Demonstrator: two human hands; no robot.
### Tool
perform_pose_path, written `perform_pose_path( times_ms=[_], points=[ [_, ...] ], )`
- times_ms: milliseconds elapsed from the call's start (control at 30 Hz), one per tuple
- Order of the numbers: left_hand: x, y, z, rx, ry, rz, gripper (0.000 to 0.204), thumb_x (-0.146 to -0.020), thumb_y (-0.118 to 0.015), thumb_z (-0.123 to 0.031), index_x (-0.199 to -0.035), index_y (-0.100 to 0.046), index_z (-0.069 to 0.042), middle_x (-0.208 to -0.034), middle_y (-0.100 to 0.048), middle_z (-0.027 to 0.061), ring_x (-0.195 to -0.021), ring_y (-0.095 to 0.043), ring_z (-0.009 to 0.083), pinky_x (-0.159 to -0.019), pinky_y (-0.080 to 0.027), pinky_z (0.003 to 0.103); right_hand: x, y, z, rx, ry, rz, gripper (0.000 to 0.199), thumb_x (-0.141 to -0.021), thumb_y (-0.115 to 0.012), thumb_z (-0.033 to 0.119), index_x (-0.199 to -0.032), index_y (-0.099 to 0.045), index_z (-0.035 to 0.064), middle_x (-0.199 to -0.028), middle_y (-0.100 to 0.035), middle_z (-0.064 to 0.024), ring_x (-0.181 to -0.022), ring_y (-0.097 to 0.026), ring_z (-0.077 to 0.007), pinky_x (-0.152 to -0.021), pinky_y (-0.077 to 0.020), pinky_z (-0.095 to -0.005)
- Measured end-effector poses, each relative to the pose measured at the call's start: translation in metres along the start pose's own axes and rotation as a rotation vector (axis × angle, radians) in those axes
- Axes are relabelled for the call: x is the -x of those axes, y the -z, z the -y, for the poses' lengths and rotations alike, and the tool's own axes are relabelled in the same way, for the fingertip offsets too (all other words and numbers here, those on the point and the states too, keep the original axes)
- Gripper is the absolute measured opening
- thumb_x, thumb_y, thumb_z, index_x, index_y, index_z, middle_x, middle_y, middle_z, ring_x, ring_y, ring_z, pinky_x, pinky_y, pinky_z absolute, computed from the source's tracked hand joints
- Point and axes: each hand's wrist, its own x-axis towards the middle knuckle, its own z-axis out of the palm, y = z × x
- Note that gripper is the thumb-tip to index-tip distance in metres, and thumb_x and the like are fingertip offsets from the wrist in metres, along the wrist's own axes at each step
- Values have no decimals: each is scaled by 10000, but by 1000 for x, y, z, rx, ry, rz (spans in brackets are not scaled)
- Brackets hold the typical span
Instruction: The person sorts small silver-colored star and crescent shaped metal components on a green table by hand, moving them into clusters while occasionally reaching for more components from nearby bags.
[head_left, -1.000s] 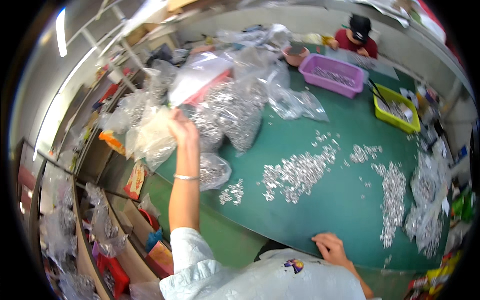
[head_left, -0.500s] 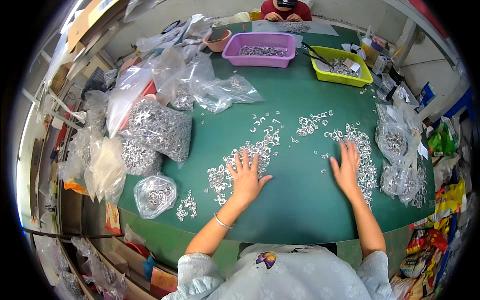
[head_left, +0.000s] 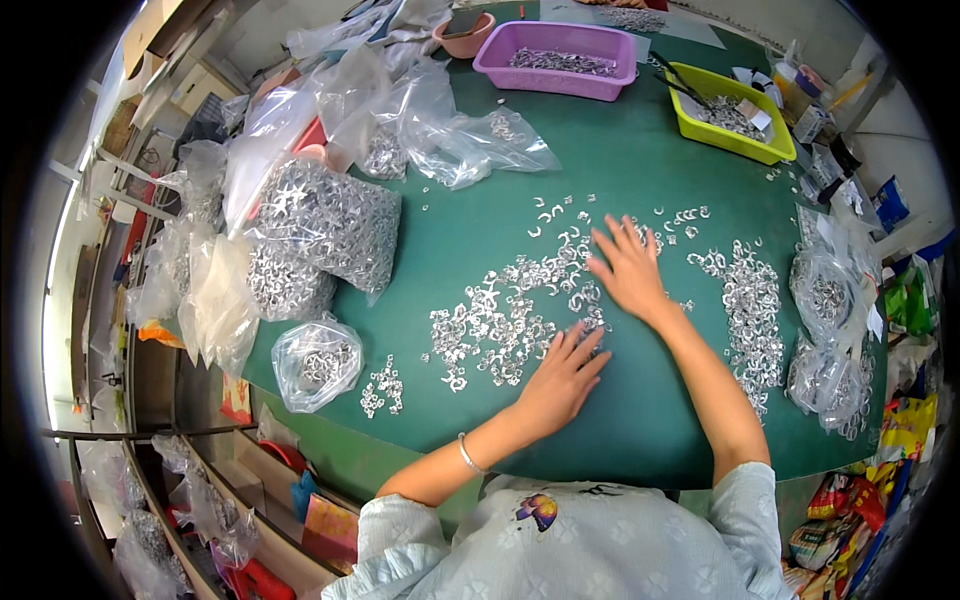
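A loose pile of small silver metal pieces (head_left: 510,305), some of them C-shaped, spreads over the middle of the green table (head_left: 640,410). My left hand (head_left: 562,378) lies at the pile's near right edge, fingers stretched out and touching a few pieces. Farther off, my right hand (head_left: 630,268) rests with spread fingers over the pile's far right end, covering some pieces. Neither hand grips anything. To the right of my right forearm runs a second long heap of silver pieces (head_left: 753,320). A small cluster (head_left: 382,388) lies at the near left.
Clear plastic bags full of silver parts (head_left: 325,220) crowd the left, with a small open bag (head_left: 317,366) nearer me. At the back stand a purple basin (head_left: 555,85) and a yellow-green basin (head_left: 735,145), both holding parts. More filled bags (head_left: 828,300) line the right edge.
My right hand has moved left and away from me, off the right heap to the middle pile. My left hand has shifted right and nearer me. The view has turned slightly.
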Motion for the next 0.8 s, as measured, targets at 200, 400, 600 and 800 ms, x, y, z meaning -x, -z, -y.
perform_pose_path(
  times_ms=[200, 400, 600, 800],
  points=[
    [50, 30, 1, -211, 483, -199, 512, -877, -633, -181, -1345, -474, -46, -1490, -301, 197, -1379, -239, 460, -1062, -227, 648, 53, 33, 47, -184, 187, 21, 501, -877, -641, 333, -1292, -546, 70, -1450, -394, -132, -1397, -263, -367, -1109, -184, -588],
    [75, 24, 30, -381, 479, -103, 510, -899, -583, -132, -1384, -441, -64, -1495, -304, 179, -1377, -264, 433, -1062, -218, 659, 72, 18, 71, -136, 447, 197, 516, -840, -677, 325, -1295, -546, 123, -1437, -410, -101, -1389, -285, -345, -1100, -230, -568],
    [59, 47, 37, -201, 432, -306, 332, -867, -599, -50, -1198, -586, -40, -1286, -523, 149, -1219, -468, 333, -1060, -267, 578, 110, 42, 44, -186, 353, 240, 491, -851, -675, 251, -1294, -537, 92, -1412, -440, -110, -1372, -325, -329, -1096, -254, -536],
    [-7, 60, 89, -302, 582, -416, 308, -770, -740, -159, -1044, -657, -45, -987, -612, 94, -1000, -556, 273, -879, -355, 435, 34, 27, 55, -285, 257, 29, 516, -870, -661, 280, -1332, -516, 104, -1445, -414, -126, -1406, -262, -363, -1103, -253, -524]
  ],
)
